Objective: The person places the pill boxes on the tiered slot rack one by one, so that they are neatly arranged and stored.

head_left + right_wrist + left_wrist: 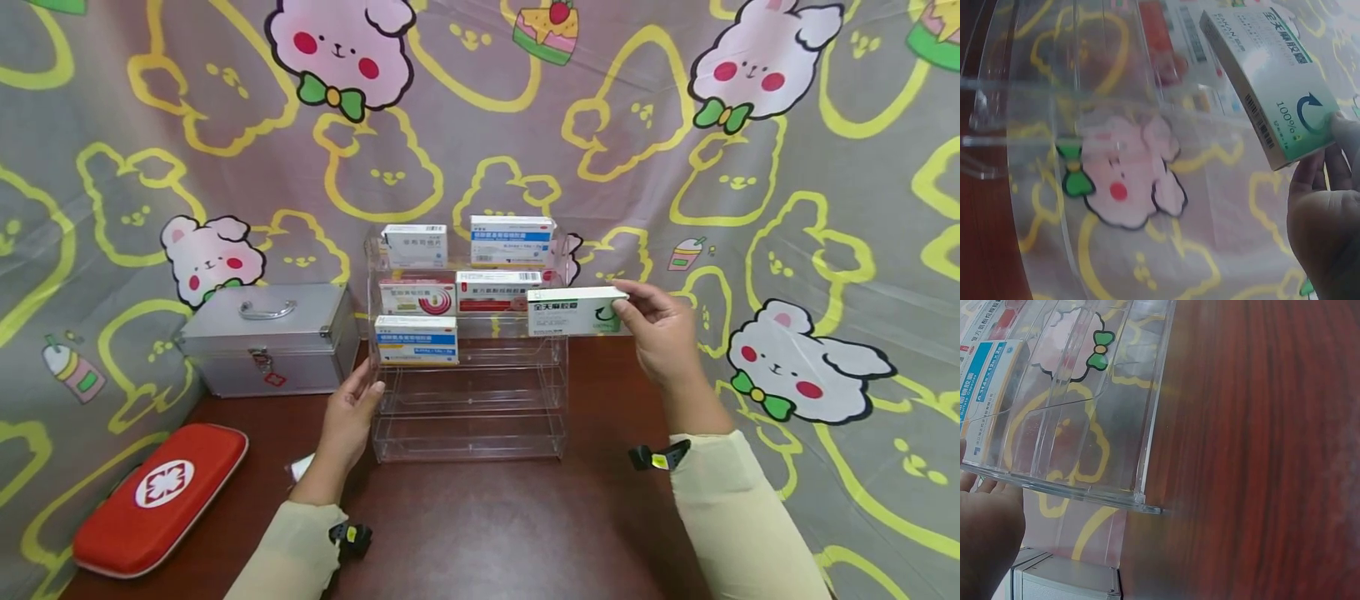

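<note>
A clear plastic tiered rack (469, 423) stands on the table with medicine boxes on its upper tiers. At its left side my left hand (350, 417) grips the edge of the side panel, seen closer in the left wrist view as a hand (988, 525) at the panel. My right hand (666, 333) pinches the right end of a white and green medicine box (570, 313), held up at the rack's right side. In the right wrist view this green-ended box (1272, 81) is tilted, and the thumb lies on its printed face. A blue and white box (416, 342) sits nearest my left hand.
On the upper tiers stand a grey-white box (415, 247), another blue and white box (513, 242) and two red and white boxes, left (417, 297) and right (498, 292). A silver case (270, 342) and a red first-aid pouch (161, 500) lie left. A patterned cloth (480, 108) hangs behind.
</note>
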Demonstrator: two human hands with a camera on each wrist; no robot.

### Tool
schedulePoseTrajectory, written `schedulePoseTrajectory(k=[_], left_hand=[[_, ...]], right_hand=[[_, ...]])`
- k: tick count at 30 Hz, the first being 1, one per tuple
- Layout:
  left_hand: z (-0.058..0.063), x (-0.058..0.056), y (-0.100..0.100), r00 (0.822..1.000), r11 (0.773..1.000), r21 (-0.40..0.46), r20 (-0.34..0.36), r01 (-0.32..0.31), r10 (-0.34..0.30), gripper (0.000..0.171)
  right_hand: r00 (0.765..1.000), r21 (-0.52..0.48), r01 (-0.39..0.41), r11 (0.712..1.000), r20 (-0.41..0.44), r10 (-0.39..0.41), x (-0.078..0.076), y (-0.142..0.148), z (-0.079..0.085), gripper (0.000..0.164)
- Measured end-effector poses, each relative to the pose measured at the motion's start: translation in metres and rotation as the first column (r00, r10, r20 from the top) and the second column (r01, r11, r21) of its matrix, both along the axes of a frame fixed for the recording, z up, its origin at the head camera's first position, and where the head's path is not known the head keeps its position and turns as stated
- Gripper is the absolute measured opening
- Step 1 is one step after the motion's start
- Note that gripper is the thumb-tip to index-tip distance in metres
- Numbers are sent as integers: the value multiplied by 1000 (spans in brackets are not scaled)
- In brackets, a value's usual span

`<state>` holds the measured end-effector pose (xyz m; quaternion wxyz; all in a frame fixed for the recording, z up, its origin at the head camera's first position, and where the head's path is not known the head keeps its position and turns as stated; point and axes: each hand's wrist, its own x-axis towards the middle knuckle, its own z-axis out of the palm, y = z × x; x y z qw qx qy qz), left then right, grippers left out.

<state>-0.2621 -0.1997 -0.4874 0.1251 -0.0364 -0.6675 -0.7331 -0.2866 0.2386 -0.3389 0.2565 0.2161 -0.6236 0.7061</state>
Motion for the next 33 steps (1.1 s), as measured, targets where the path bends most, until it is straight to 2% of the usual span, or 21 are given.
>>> schedulePoseTrajectory(k=[3, 5, 7, 14, 19, 21, 25, 28, 30, 33], left_hand=[[0, 0, 0, 1000, 1000, 6, -2, 4, -4, 59], [-1, 0, -1, 1000, 1000, 15, -1, 4, -4, 60], [-2, -1, -1, 1000, 1000, 21, 0, 4, -4, 60], [-4, -1, 0, 1000, 1000, 3, 8, -3, 3, 60], [-1, -1, -1, 1000, 1000, -6, 2, -5, 5, 60], [0, -2, -1, 1000, 1000, 2, 1, 3, -3, 60], [0, -2, 0, 1000, 1000, 20, -4, 11, -11, 60], [0, -2, 0, 1000, 1000, 26, -6, 8, -8, 60], [0, -2, 0, 1000, 1000, 28, -5, 7, -6, 60], [0, -1, 0, 1000, 999, 32, -5, 4, -4, 60]], right_hand=[[998, 132, 63, 989, 14, -65, -6, -18, 1, 27], [994, 228, 99, 969, 12, -104, -11, -31, 1, 28], [994, 288, 100, 952, 13, -108, -16, -43, 2, 29], [998, 366, 35, 930, 43, -54, -32, -70, -4, 27], [995, 410, 40, 911, 63, -72, -38, -78, -12, 27], [993, 451, 72, 890, 47, -104, -37, -80, -15, 27], [980, 569, 187, 801, -49, -195, -33, -82, -17, 27], [966, 609, 247, 753, -98, -238, -30, -84, -16, 26], [963, 612, 255, 749, -92, -253, -27, -85, -15, 26], [962, 598, 251, 761, -65, -267, -25, -87, -14, 25]])
